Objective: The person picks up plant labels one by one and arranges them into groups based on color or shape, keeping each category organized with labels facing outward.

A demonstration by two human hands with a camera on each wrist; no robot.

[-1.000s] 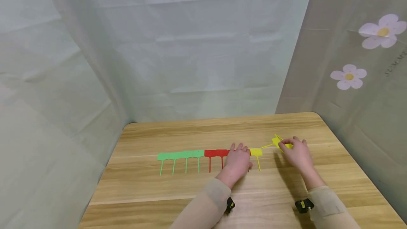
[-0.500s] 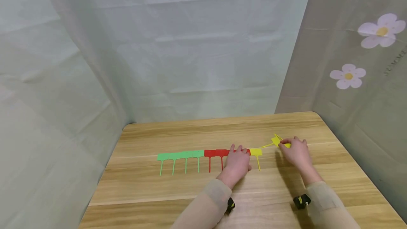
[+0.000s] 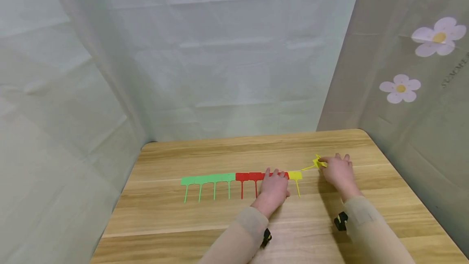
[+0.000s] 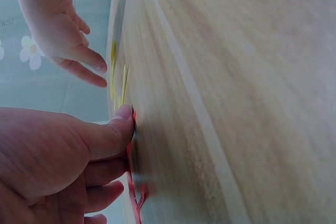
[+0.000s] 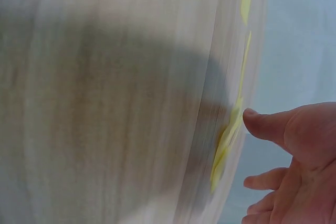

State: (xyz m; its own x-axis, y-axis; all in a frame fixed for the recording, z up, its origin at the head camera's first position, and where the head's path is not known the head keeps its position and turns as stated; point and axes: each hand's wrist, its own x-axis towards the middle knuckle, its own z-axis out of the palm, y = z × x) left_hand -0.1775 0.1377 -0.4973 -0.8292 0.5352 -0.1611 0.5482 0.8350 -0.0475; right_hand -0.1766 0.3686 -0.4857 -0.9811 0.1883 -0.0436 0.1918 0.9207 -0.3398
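Flat plastic tags with thin stems lie in a row in the head view: green tags (image 3: 208, 179) at the left, red tags (image 3: 248, 176) after them, and one yellow tag (image 3: 295, 175) at the right end. My left hand (image 3: 274, 188) rests on the right part of the red tags and hides some of them. Its thumb and fingertips touch a red tag (image 4: 130, 174) in the left wrist view. Beyond the row's right end, my right hand (image 3: 338, 172) hovers over loose, overlapping yellow tags (image 3: 317, 162). Thumb and fingers are spread apart beside these yellow tags (image 5: 227, 142) in the right wrist view.
The wooden table (image 3: 176, 219) has a rounded far right corner. A pale cloth wall (image 3: 234, 72) stands behind it, with a flowered cloth (image 3: 403, 125) on the right. Small black cameras (image 3: 340, 221) sit at the wrists.
My right hand has shifted slightly left over the loose yellow tags, covering the part that showed at their right. The left hand and the row stay almost still.
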